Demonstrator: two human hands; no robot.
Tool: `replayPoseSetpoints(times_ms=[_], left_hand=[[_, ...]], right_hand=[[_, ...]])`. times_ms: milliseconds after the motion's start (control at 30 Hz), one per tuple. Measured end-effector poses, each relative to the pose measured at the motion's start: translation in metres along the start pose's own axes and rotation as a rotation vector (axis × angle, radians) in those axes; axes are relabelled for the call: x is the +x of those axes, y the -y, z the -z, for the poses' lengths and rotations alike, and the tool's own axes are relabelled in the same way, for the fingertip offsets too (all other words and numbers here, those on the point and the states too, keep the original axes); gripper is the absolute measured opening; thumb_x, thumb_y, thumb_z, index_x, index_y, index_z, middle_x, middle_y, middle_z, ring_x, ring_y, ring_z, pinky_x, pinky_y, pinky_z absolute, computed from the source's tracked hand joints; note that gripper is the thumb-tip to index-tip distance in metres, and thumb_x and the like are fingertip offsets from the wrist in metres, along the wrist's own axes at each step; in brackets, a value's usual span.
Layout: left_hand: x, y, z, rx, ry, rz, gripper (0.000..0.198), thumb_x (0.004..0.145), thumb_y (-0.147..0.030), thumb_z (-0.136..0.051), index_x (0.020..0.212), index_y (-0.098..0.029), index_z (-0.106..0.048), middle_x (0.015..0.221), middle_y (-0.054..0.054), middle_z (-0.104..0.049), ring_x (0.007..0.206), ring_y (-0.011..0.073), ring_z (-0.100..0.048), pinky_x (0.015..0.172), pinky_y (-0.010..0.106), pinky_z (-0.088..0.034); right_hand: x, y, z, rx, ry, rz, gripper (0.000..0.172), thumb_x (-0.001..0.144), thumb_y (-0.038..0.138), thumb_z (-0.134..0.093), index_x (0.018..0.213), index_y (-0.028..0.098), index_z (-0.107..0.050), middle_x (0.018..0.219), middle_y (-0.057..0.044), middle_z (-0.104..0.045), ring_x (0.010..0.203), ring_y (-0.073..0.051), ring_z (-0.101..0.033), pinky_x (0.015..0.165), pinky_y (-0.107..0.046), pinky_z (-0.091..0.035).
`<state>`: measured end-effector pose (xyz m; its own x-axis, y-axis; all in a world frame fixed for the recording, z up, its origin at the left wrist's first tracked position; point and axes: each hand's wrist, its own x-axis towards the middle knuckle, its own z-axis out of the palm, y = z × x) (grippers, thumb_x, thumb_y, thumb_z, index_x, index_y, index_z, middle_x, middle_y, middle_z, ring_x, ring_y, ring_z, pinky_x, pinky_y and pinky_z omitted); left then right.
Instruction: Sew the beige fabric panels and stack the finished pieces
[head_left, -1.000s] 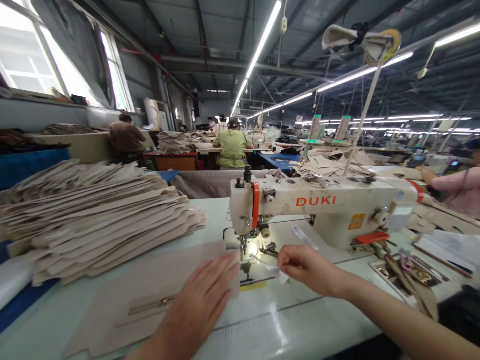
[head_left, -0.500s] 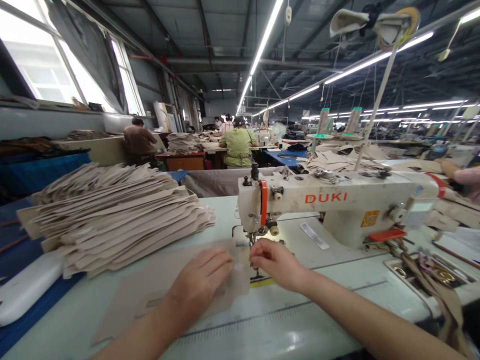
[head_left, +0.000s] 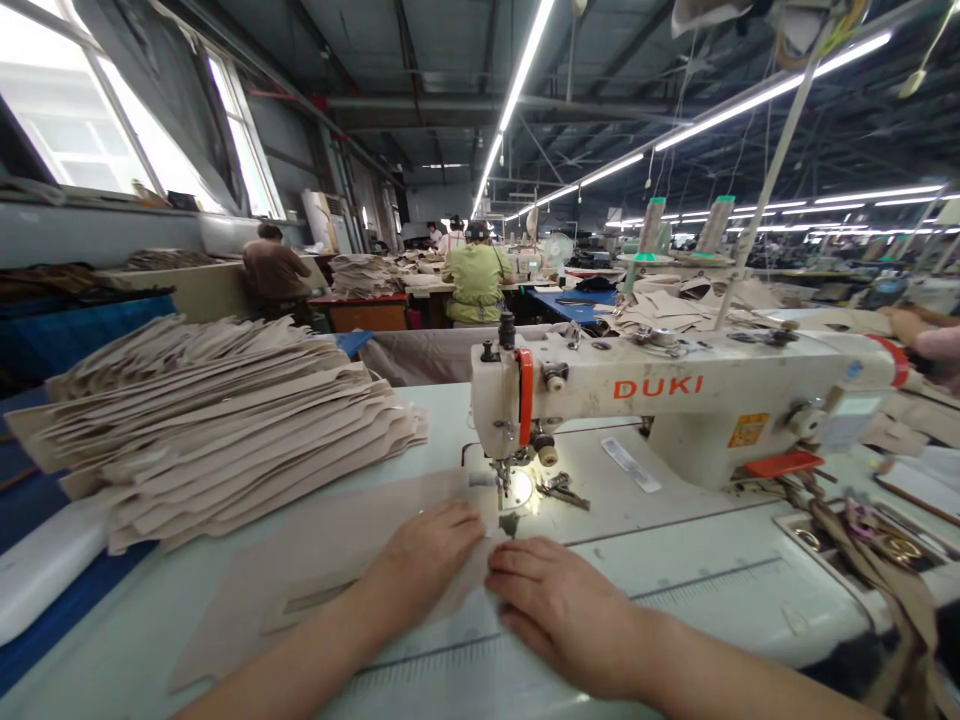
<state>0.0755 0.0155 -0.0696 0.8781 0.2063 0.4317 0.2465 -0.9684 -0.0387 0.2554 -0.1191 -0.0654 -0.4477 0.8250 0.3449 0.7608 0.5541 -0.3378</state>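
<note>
A flat beige fabric panel (head_left: pixel 247 575) lies on the pale sewing table, its right end just in front of the needle area of the white sewing machine (head_left: pixel 570 385). My left hand (head_left: pixel 431 550) rests on top of the panel, fingers stretched out and lying flat. At the panel's right edge is my right hand (head_left: pixel 559 605), fingers bent and together, the fingertips closed on that edge. A slotted opening shows in the panel beside my left forearm. The undersides of both hands are hidden.
A tall pile of beige fabric pieces (head_left: pixel 240 430) stands at the left, beside a white rounded object (head_left: pixel 52 565). Small metal snips (head_left: pixel 562 492) lie right of the needle. A recessed tray (head_left: pixel 862 540) holds rings and straps. Other people sit farther back.
My right hand has come down from beside the needle to the panel's near right edge. My left hand has shifted slightly right and flattened on the panel. The view has tilted a little.
</note>
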Motion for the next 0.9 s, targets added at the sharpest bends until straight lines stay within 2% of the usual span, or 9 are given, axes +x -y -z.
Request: replayPoseSetpoints(times_ms=[100, 267, 567, 900], left_hand=[[0.005, 0.0023, 0.0027, 0.028, 0.0, -0.036, 0.031, 0.092, -0.004, -0.037, 0.084, -0.017, -0.064, 0.085, 0.004, -0.067, 0.081, 0.0181, -0.062, 0.076, 0.03, -0.053], [0.0104, 0.002, -0.0024, 0.111, -0.015, -0.039, 0.032, 0.092, -0.004, -0.036, 0.084, -0.016, -0.064, 0.087, 0.006, -0.066, 0.086, 0.0188, -0.06, 0.085, 0.033, -0.051], [0.0066, -0.0027, -0.0054, 0.126, 0.052, -0.024, 0.026, 0.088, -0.001, -0.04, 0.085, -0.015, -0.062, 0.089, 0.007, -0.066, 0.084, 0.0213, -0.062, 0.078, 0.035, -0.054], [0.007, -0.0032, -0.007, 0.115, -0.047, -0.08, 0.028, 0.087, 0.001, -0.039, 0.088, -0.014, -0.062, 0.088, 0.007, -0.068, 0.082, 0.0208, -0.064, 0.077, 0.034, -0.056]], right_hand=[[0.0008, -0.0017, -0.0006, 0.006, -0.008, 0.001, 0.025, 0.094, 0.022, -0.049, 0.115, 0.016, -0.062, 0.121, -0.01, -0.063, 0.118, -0.021, -0.053, 0.106, -0.034, -0.038], [0.0009, -0.0002, 0.0017, 0.021, -0.009, -0.009, 0.027, 0.094, 0.02, -0.048, 0.117, 0.015, -0.062, 0.121, -0.01, -0.063, 0.117, -0.021, -0.053, 0.106, -0.033, -0.038], [0.0016, 0.0021, 0.0027, 0.029, -0.006, -0.019, 0.028, 0.093, 0.018, -0.048, 0.117, 0.013, -0.062, 0.121, -0.012, -0.064, 0.117, -0.022, -0.054, 0.106, -0.033, -0.038], [0.0017, 0.0014, 0.0022, 0.016, -0.004, -0.018, 0.029, 0.094, 0.02, -0.048, 0.118, 0.012, -0.062, 0.121, -0.012, -0.064, 0.118, -0.023, -0.054, 0.107, -0.033, -0.038]])
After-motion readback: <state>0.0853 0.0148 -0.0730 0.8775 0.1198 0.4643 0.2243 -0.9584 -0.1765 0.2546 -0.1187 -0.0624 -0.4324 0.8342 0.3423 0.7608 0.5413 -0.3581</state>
